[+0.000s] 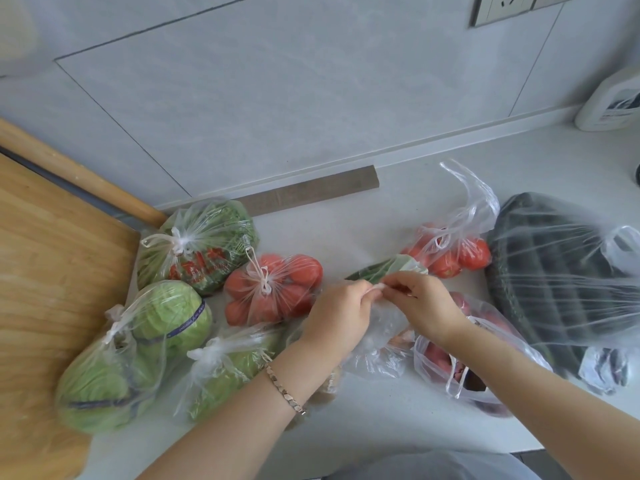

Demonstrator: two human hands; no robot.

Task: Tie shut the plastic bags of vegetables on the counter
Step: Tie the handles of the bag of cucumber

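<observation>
Layout on the pale stone desk (398, 403). At far left lies a light wooden cutting board (52, 271). Just right of it, a clear plastic bag of leafy greens (207, 244) sits nearest the wall, with a clear plastic bag of round green cabbages (138, 348) in front of it. Right of the greens lies a knotted clear bag of red tomatoes (277, 289). At centre, the left hand (339, 313) and right hand (422, 303) meet over a crumpled clear plastic bag (381, 351). Behind the right hand lies an open bag of tomatoes (453, 254); further right, a thin bag of long dark cucumbers (561, 271). A white plastic jug (613, 102) stands against the wall, far right.
</observation>
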